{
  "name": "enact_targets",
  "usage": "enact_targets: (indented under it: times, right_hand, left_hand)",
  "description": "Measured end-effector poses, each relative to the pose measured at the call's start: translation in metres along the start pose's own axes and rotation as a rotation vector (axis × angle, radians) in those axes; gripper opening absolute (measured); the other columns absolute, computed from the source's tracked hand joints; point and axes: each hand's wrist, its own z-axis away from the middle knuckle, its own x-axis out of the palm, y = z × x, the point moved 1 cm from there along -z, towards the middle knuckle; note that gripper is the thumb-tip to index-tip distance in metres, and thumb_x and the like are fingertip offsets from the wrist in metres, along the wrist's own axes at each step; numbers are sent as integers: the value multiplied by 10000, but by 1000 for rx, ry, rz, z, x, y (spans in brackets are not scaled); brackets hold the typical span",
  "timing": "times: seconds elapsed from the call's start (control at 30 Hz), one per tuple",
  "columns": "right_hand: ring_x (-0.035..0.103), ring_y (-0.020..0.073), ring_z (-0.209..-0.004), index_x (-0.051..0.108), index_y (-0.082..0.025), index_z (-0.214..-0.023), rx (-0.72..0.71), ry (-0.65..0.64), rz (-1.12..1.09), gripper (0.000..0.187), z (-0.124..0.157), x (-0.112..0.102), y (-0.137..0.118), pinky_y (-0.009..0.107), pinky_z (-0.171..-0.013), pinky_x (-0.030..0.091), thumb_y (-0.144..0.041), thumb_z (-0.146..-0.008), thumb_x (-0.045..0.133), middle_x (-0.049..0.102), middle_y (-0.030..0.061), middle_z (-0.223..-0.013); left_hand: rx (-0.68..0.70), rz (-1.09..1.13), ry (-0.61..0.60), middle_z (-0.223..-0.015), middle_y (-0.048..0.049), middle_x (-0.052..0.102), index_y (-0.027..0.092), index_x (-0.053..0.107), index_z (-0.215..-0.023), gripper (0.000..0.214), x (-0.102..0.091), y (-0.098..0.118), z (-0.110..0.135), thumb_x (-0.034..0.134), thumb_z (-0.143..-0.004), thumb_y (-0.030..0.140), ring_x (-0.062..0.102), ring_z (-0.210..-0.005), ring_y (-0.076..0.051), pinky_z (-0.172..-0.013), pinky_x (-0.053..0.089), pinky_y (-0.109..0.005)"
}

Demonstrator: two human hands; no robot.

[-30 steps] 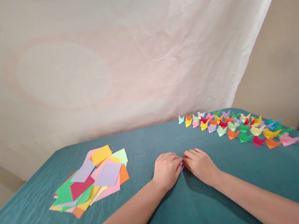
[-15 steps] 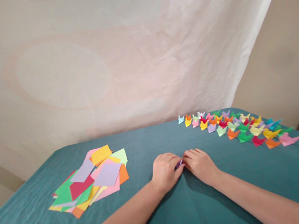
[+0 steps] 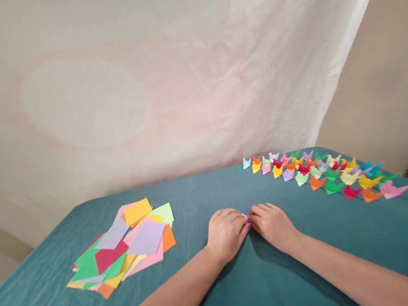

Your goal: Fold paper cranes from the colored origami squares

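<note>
A small folded piece of purple paper (image 3: 245, 216) shows between my fingertips, mostly hidden by them. My left hand (image 3: 227, 233) pinches it from the left, thumb and fingers closed. From the other side my right hand (image 3: 273, 225) grips it too, fingers curled and pressed together. Both hands rest low over the middle of the green-blue cloth (image 3: 209, 192), with their fingertips meeting. What shape the paper has is covered by the fingers.
To the left lies a loose pile of coloured paper sheets (image 3: 145, 238). Rows of small folded paper birds (image 3: 350, 177) stand at the back right. A pale hanging sheet (image 3: 181, 86) rises behind the table's far edge.
The fingers have closed further on the purple paper; the gap by my left thumb has shrunk, and a pale bit of paper now shows on top. The hands stay in place.
</note>
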Motion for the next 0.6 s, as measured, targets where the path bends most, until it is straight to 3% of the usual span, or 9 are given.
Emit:
enact_targets:
  times: [0.43, 0.6]
  right_hand:
    - [507, 165, -725, 637, -184, -739, 11, -38, 21, 171, 0, -1, -1, 305, -661, 300, -127, -861, 532, 601, 32, -766]
    - [502, 164, -720, 628, -180, -740, 2, -45, 21, 176, 0, -1, -1, 309, -665, 299, -121, -867, 520, 594, 33, -766]
  left_hand:
    - [46, -84, -54, -845, -35, 679, 181, 634, -855, 210, 2, 1, 0, 437, -904, 233, 603, -870, -175, -740, 463, -282]
    - [16, -39, -93, -914, -43, 675, 183, 626, -929, 194, 1, 3, 1, 445, -891, 241, 592, -911, -183, -798, 456, -296]
